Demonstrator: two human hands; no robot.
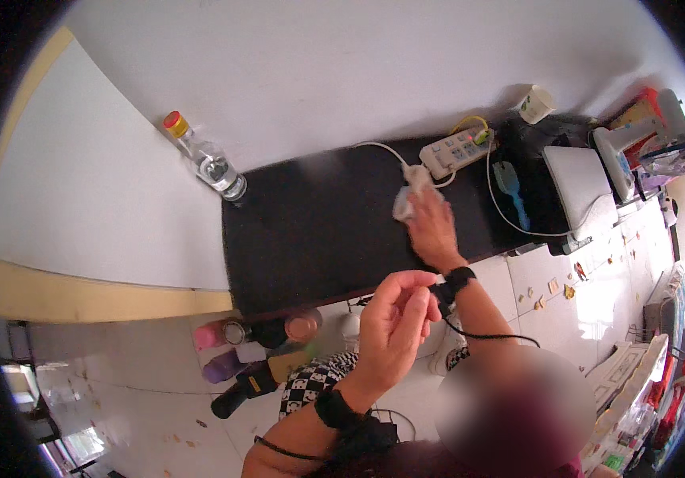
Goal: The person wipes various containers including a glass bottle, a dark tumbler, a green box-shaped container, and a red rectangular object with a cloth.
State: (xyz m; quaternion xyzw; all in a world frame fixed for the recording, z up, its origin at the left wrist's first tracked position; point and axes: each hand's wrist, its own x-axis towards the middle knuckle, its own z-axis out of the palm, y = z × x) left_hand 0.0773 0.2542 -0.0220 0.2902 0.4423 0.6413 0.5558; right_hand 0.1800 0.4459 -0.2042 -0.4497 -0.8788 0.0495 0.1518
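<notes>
My right hand [434,227] presses a crumpled white cloth or tissue [403,204] against the black tabletop [318,221], just below a white power strip [453,152]. The fingers are blurred and cover part of the cloth. Nearer to me, my left hand [395,328] is raised over the table's front edge, fingers curled and thumb near the index finger. A small white bit shows by its fingertips, beside the right wrist's black band [456,282]; I cannot tell whether the fingers hold it. A black wristband [337,409] is on the left wrist too.
At the table's left end stands a clear bottle [217,170] with a red and yellow cap. Rightward are a blue hairbrush [512,188], a paper cup [536,104], a silver flat device [581,185], a white cable [498,206] and a fan [677,149]. Several bottles [223,364] stand below.
</notes>
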